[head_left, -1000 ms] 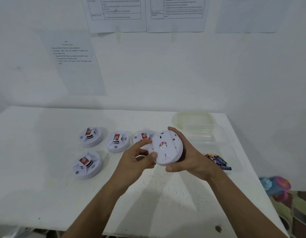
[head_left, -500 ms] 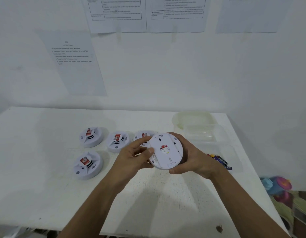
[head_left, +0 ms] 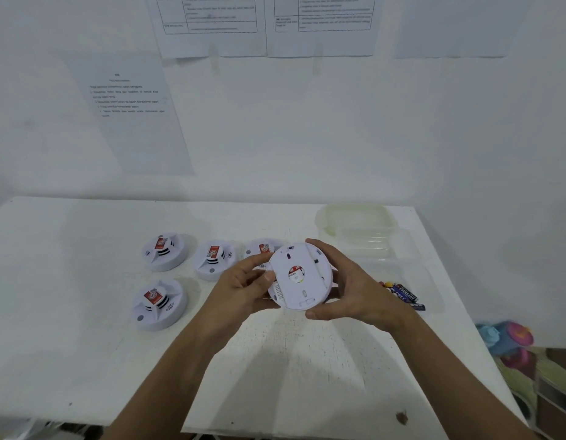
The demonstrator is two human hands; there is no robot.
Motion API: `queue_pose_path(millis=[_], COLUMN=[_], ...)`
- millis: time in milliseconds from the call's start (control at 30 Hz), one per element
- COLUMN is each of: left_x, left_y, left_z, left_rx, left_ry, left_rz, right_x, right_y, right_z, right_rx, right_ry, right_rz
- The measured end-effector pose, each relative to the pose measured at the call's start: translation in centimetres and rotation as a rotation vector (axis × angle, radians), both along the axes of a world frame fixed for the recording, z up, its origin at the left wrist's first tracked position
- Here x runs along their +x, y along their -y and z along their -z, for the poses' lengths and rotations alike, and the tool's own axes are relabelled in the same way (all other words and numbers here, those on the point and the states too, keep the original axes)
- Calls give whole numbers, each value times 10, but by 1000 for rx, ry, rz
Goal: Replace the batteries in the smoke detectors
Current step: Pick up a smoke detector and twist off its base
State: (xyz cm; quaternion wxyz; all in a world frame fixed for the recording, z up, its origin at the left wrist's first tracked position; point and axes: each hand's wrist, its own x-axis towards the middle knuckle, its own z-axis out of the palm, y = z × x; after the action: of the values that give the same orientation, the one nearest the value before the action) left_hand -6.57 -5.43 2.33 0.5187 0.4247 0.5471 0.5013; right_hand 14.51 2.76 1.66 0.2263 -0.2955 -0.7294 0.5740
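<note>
Since the earlier frames the smoke detector (head_left: 302,276) is turning a little between the hands and sitting slightly lower, its flat back facing the camera above the middle of the surface (head_left: 84,360). The right hand (head_left: 354,289) is cupping its right rim with curled fingers while the left hand (head_left: 243,289) is pinching its left edge, thumb pressing near the seam. In my judgement the back plate is being twisted off, so the right hand should be bracing firmly while the left is turning evenly, with four other detectors (head_left: 159,303) lying toward the left and spare batteries (head_left: 403,293) waiting near the right edge.
</note>
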Motion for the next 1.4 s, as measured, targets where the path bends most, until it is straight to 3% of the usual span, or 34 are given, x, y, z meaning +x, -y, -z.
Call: queue_pose_path(millis=[267, 333, 500, 633, 833, 1400], left_x=[10, 17, 14, 4, -14, -17], left_y=[4, 9, 17, 15, -1, -12], left_z=[-2, -3, -12, -22, -26, -24], left_rx=[-33, -30, -54, 67, 318, 261], left_ry=[308, 311, 28, -227, -909, -799], left_rz=[-128, -94, -47, -24, 227, 243], right_x=[-10, -15, -9, -3, -9, -8], right_y=[4, 5, -1, -1, 3, 4], right_z=[3, 5, 0, -3, -4, -6], right_rx=[100, 112, 43, -7, 62, 67], right_ry=[-41, -61, -112, -128, -41, 0], right_rz=[110, 100, 65, -7, -62, -54])
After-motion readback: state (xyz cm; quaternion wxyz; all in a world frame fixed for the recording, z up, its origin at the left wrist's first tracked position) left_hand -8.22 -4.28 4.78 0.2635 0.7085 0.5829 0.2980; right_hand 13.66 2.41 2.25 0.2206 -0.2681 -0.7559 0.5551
